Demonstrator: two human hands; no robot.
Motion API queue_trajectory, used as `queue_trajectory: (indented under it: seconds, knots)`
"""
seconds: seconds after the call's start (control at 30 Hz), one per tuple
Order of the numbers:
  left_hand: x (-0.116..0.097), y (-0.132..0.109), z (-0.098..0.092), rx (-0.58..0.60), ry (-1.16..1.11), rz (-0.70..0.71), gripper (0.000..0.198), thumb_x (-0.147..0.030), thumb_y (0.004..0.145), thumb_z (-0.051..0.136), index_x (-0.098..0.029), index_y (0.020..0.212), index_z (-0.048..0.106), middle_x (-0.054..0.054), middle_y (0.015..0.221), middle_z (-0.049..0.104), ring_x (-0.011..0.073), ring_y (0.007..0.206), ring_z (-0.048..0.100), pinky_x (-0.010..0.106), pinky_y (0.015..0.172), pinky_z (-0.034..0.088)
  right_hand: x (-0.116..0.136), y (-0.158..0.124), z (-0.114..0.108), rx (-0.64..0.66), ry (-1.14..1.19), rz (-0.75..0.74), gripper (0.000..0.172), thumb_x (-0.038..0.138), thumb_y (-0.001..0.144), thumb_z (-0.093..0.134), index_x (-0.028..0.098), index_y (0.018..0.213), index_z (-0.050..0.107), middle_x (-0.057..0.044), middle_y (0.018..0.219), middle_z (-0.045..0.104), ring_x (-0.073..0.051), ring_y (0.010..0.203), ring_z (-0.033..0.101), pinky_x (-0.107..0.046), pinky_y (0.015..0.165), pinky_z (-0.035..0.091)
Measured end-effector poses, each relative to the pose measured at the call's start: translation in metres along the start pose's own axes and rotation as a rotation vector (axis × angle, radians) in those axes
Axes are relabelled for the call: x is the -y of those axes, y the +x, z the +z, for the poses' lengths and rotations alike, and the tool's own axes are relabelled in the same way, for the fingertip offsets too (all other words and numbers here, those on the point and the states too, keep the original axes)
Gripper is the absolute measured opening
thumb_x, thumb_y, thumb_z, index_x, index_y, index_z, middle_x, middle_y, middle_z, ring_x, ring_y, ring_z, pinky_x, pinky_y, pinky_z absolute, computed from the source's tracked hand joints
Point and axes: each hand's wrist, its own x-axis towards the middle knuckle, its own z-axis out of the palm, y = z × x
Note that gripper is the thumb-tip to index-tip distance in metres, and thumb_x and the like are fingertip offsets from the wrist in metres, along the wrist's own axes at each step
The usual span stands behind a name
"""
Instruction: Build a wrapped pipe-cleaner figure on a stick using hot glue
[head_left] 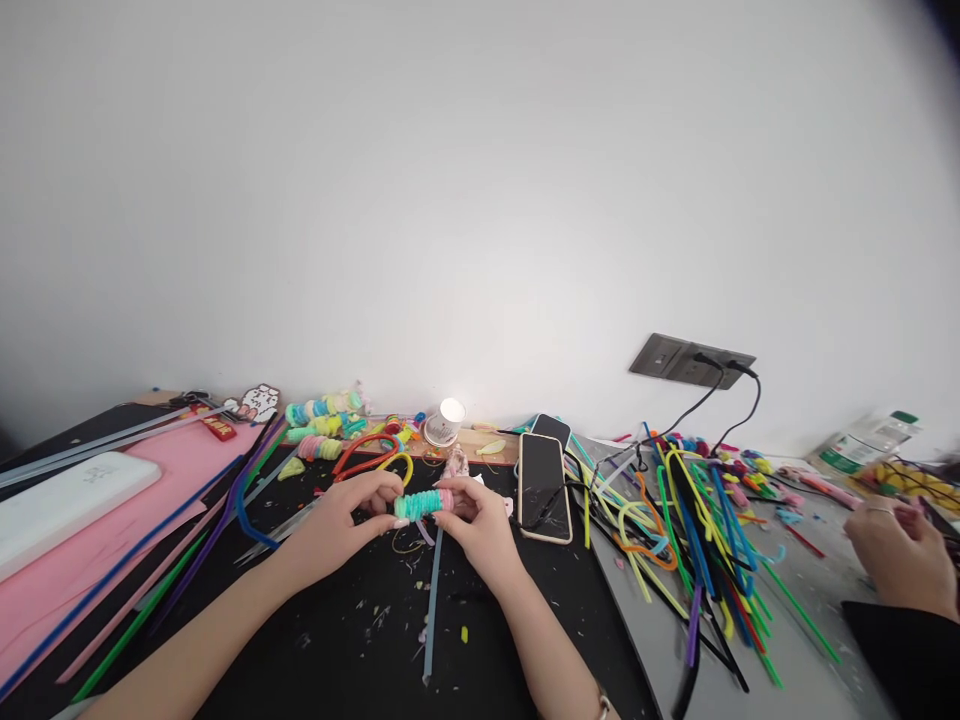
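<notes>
My left hand (346,520) and my right hand (480,525) meet low in the middle of the head view, over a black mat (360,640). Between them they grip a short fuzzy coil (422,502) of pipe cleaner, mint green with a pink end on the right. Both hands have their fingers curled on the coil's ends. A grey-blue pipe cleaner (433,600) hangs down from the coil toward me across the mat. Small scraps of fuzz lie scattered on the mat under my hands.
Two phones (541,482) lie just right of my hands. A big heap of coloured pipe cleaners (697,530) covers the grey table on the right. Another person's hand (896,550) works at the far right. Pink paper (112,560), a white case (64,500) and finished coils (322,415) lie left and behind.
</notes>
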Motion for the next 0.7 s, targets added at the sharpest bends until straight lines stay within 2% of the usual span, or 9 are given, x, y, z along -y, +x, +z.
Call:
queue_trajectory:
  seconds: [0.7]
  knots:
    - [-0.0009,-0.0010,-0.0016,0.021,0.042,0.011,0.012,-0.025,0.081,0.062,-0.021,0.093,0.061,0.000,0.082,0.065,0.0169,0.072,0.060,0.030,0.072,0.052,0.0035,-0.0013,0.0009,0.013,-0.113,-0.010,0.021,0.018,0.069,0.073,0.019,0.090,0.071,-0.001,0.080,0.069,-0.016,0.069,0.062,-0.027,0.066,0.050]
